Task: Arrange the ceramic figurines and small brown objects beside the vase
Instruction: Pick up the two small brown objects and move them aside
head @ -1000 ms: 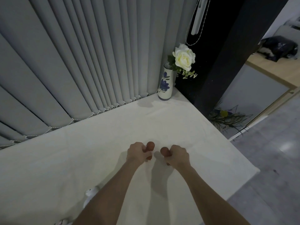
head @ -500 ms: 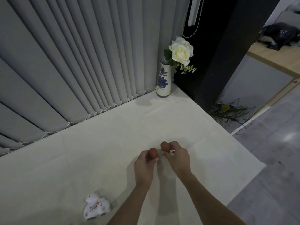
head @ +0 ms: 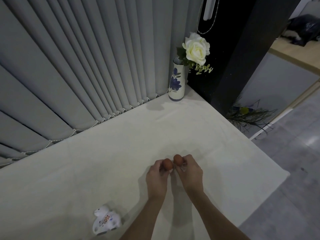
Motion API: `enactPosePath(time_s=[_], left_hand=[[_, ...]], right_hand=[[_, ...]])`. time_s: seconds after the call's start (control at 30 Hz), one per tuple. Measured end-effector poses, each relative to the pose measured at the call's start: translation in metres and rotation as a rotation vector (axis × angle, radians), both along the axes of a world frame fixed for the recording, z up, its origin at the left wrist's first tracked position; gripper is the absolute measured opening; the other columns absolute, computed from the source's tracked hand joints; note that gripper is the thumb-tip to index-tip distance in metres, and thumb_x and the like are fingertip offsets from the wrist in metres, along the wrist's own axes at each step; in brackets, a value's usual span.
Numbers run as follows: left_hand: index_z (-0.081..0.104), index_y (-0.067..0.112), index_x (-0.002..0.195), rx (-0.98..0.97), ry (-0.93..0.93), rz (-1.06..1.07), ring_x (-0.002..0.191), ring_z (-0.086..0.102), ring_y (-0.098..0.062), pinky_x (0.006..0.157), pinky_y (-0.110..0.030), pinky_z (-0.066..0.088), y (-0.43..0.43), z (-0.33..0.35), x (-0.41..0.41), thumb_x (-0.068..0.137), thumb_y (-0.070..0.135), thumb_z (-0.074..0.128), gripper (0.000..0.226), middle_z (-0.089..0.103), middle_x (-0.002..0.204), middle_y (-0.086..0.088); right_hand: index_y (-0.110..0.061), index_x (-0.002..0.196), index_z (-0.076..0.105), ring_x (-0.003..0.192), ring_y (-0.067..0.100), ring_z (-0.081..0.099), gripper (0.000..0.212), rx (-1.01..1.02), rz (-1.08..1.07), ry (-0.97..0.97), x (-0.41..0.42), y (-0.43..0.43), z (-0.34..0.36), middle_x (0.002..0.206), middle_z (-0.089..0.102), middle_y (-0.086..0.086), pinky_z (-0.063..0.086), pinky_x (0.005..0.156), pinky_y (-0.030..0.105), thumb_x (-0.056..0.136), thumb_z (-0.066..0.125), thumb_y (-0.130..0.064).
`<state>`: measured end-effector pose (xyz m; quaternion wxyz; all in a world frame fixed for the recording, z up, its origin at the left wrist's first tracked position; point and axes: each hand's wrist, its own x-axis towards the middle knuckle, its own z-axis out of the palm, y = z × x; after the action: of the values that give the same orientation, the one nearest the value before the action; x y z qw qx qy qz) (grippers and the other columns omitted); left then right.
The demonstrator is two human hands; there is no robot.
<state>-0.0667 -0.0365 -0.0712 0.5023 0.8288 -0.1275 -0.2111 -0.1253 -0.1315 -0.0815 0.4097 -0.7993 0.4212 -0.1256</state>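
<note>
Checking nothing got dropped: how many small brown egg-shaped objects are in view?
2. One small brown egg-shaped object is held in the left hand, the other in the right hand, side by side. Palms could hide more.

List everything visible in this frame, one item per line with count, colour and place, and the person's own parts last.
table: 1, covered in off-white cloth, fills the lower frame
vase: 1, white with blue flower pattern, upright at the far corner of the table
rose: 1, cream white with green leaves, in the vase
ceramic figurine: 1, white with small coloured marks, near edge, left of the arms
small brown objects: 2, reddish brown, rounded, side by side mid-table, one held in each hand
vertical blinds: 1 set, grey, behind the table
dark bag: 1, black, on a wooden surface, top right
left hand: 1, fingers closed on one brown object
right hand: 1, fingers closed on the other
</note>
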Motion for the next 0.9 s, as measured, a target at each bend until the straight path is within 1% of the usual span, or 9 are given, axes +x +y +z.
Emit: enactPosePath(time_s=[0.07, 0.2, 0.27, 0.4, 0.5, 0.6, 0.67, 0.77, 0.9], left_hand=[[0.056, 0.029, 0.09, 0.016, -0.012, -0.016, 0.084, 0.061, -0.017, 0.08, -0.03, 0.051, 0.0, 0.003, 0.0, 0.086, 0.007, 0.062, 0.023, 0.069, 0.091, -0.002], [0.06, 0.013, 0.079, -0.027, 0.015, 0.002, 0.067, 0.057, -0.005, 0.06, -0.001, 0.046, -0.002, 0.005, 0.003, 0.081, -0.012, 0.058, 0.026, 0.061, 0.072, 0.006], [0.062, 0.008, 0.082, 0.009, -0.023, -0.025, 0.068, 0.056, -0.006, 0.059, 0.0, 0.045, -0.002, 0.004, 0.004, 0.081, -0.013, 0.057, 0.021, 0.06, 0.074, 0.003], [0.065, 0.011, 0.1, 0.083, -0.137, -0.069, 0.079, 0.053, -0.011, 0.063, -0.009, 0.042, 0.001, -0.001, 0.002, 0.086, 0.003, 0.061, 0.016, 0.06, 0.085, 0.004], [0.067, 0.005, 0.092, 0.033, -0.075, -0.056, 0.078, 0.058, -0.013, 0.065, 0.003, 0.042, 0.0, 0.002, 0.003, 0.079, -0.009, 0.064, 0.019, 0.063, 0.083, 0.0], [0.066, 0.005, 0.106, 0.053, -0.051, -0.067, 0.086, 0.063, -0.013, 0.067, 0.008, 0.041, 0.003, -0.002, 0.005, 0.078, -0.003, 0.07, 0.03, 0.069, 0.098, -0.003], [0.06, 0.007, 0.12, 0.08, -0.016, -0.099, 0.098, 0.063, -0.015, 0.078, 0.001, 0.045, 0.009, -0.004, 0.006, 0.079, 0.0, 0.071, 0.043, 0.068, 0.114, -0.007], [0.046, 0.01, 0.136, 0.173, -0.044, -0.155, 0.12, 0.055, -0.022, 0.106, -0.03, 0.044, 0.023, -0.003, 0.008, 0.079, 0.004, 0.072, 0.063, 0.057, 0.134, -0.009], [0.042, 0.011, 0.139, 0.18, -0.059, -0.109, 0.126, 0.05, -0.026, 0.109, -0.041, 0.041, 0.049, 0.012, 0.022, 0.079, 0.008, 0.073, 0.068, 0.05, 0.142, -0.01]], right_hand=[[-0.013, 0.091, 0.053, 0.082, 0.019, 0.06, 0.013, -0.011, 0.006, -0.004, -0.001, 0.001, -0.001, 0.09, 0.063, 0.004, 0.051, 0.074, 0.033, 0.085, 0.062, -0.019], [-0.013, 0.092, 0.052, 0.082, 0.019, 0.06, 0.014, -0.029, 0.009, -0.018, -0.001, 0.001, -0.004, 0.09, 0.064, 0.004, 0.049, 0.072, 0.03, 0.085, 0.062, -0.02], [-0.012, 0.092, 0.052, 0.083, 0.02, 0.06, 0.014, -0.034, 0.016, -0.02, -0.001, 0.001, -0.004, 0.091, 0.063, 0.004, 0.048, 0.072, 0.03, 0.085, 0.062, -0.019], [-0.013, 0.097, 0.051, 0.087, 0.021, 0.061, 0.016, -0.048, 0.044, -0.045, -0.002, 0.001, -0.005, 0.094, 0.063, 0.004, 0.045, 0.072, 0.026, 0.085, 0.061, -0.015], [-0.015, 0.118, 0.049, 0.1, 0.021, 0.06, 0.035, -0.046, 0.075, -0.056, -0.006, 0.001, -0.005, 0.115, 0.06, 0.004, 0.041, 0.081, 0.022, 0.086, 0.061, -0.014], [-0.014, 0.135, 0.037, 0.118, 0.021, 0.053, 0.055, -0.035, 0.105, -0.059, -0.012, 0.001, 0.0, 0.137, 0.044, 0.006, 0.042, 0.093, 0.025, 0.086, 0.062, -0.014], [-0.012, 0.137, 0.034, 0.123, 0.023, 0.049, 0.06, -0.046, 0.142, -0.085, -0.021, 0.001, 0.005, 0.14, 0.039, 0.008, 0.048, 0.099, 0.034, 0.085, 0.063, -0.01], [-0.007, 0.136, 0.034, 0.122, 0.028, 0.048, 0.062, -0.09, 0.175, -0.128, -0.034, 0.001, 0.019, 0.136, 0.04, 0.011, 0.049, 0.099, 0.048, 0.08, 0.061, -0.007], [-0.003, 0.131, 0.04, 0.116, 0.031, 0.05, 0.057, -0.172, 0.181, -0.236, -0.033, -0.004, 0.048, 0.129, 0.044, 0.015, 0.051, 0.091, 0.053, 0.077, 0.055, -0.012]])
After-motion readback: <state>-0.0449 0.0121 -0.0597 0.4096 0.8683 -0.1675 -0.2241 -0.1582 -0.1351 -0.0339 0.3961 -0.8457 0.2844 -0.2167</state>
